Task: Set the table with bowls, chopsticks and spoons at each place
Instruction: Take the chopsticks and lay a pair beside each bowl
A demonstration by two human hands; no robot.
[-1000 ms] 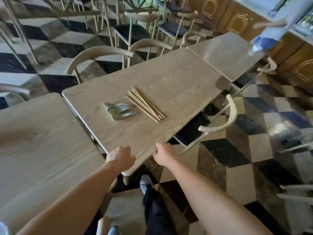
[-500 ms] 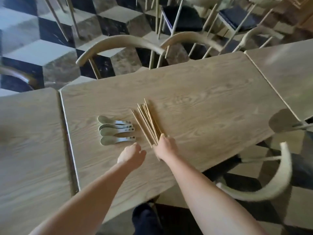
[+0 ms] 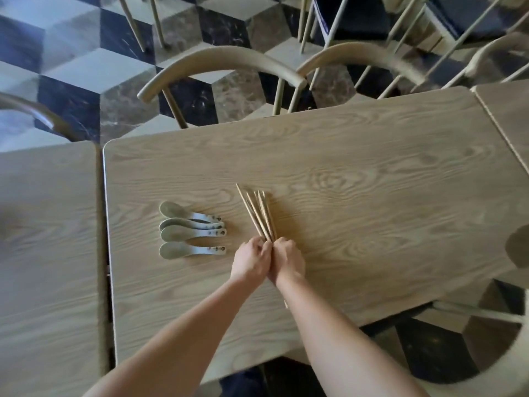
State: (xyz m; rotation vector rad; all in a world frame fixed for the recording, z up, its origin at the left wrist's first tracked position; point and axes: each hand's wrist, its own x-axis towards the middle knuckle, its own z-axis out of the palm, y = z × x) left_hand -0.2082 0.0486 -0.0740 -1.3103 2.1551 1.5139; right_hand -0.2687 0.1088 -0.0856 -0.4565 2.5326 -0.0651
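We look down on a pale wooden bench (image 3: 372,196) with rounded corners; near its middle lies a bundle of chopsticks (image 3: 259,216), their far tips fanned slightly apart and pointing away from us, their near ends gathered under our two hands; the left hand (image 3: 250,262) has its fingers curled in against the left side of the bundle, and the right hand (image 3: 287,260) is clenched around the bundle from the right, the two hands pressed knuckle to knuckle; a short end of one stick shows beside the right forearm, nearer to us; we cannot tell how many sticks each hand holds. Just to the left of the chopsticks, apart from them, four spoons (image 3: 191,230) lie in a tight row on the bench, bowls to the left and handles to the right, the upper three overlapping and the nearest one a little apart. A second bench (image 3: 48,239) stands close on the left with a narrow gap between, and a third (image 3: 509,110) meets the right end; curved-back chairs (image 3: 223,64) stand along the far side on a chequered floor (image 3: 71,67).
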